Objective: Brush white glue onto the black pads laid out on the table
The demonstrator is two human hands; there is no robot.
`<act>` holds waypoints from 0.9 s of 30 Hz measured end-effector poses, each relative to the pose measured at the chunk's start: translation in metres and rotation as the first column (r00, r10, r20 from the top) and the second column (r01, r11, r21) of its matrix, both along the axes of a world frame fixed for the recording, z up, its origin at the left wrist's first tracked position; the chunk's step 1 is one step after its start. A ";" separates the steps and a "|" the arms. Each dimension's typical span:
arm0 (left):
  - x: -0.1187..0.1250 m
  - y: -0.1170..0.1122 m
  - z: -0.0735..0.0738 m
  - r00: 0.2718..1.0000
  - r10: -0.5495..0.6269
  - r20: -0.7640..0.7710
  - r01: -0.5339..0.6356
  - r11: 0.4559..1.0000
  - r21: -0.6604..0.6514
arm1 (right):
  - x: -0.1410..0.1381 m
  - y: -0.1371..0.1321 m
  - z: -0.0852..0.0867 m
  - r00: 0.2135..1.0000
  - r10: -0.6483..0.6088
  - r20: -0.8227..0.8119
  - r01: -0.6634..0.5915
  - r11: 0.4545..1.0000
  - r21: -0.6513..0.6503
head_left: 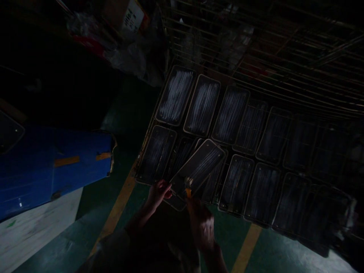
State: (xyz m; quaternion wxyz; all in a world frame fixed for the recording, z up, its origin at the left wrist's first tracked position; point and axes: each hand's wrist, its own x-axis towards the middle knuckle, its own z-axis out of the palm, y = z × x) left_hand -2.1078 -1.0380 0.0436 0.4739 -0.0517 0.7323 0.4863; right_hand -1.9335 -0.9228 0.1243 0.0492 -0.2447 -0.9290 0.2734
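My left hand is closed on the near left corner of a dark rectangular panel with rounded corners. The panel lies tilted across other panels, with pale streaks over its far half. In my right hand is a brush with an orange handle. Its pale bristles touch or hover just over the panel's near end; I cannot tell which. Beyond my hands, more panels with whitish streaks, such as this far left one, lie in two rows on a wire rack.
Wire mesh rises behind the rows. A blue box or board with orange tape stands at the left, above a white surface. Clear plastic bags and a labelled carton lie at the back left. Yellow lines mark the green floor.
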 end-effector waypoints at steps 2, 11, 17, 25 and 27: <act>-0.001 0.000 -0.001 1.000 0.009 0.013 -0.009 1.000 -0.001 | 0.005 -0.018 0.006 0.999 0.016 -0.038 -0.019 0.996 -0.082; -0.002 -0.005 -0.002 1.000 -0.008 0.029 0.007 1.000 0.030 | -0.038 0.095 0.024 0.977 -0.205 -0.058 0.208 0.977 0.044; -0.004 -0.004 0.001 1.000 -0.012 0.024 0.011 0.999 0.045 | -0.051 0.091 -0.001 0.990 -0.142 -0.005 0.141 0.980 0.143; -0.007 -0.006 -0.004 0.998 -0.013 0.053 0.011 0.999 0.046 | -0.024 -0.018 0.014 0.999 0.035 -0.008 -0.036 0.980 -0.197; -0.007 -0.007 -0.004 0.999 -0.022 0.047 0.019 0.998 0.061 | -0.025 -0.011 0.016 0.999 -0.036 -0.017 0.028 0.942 -0.333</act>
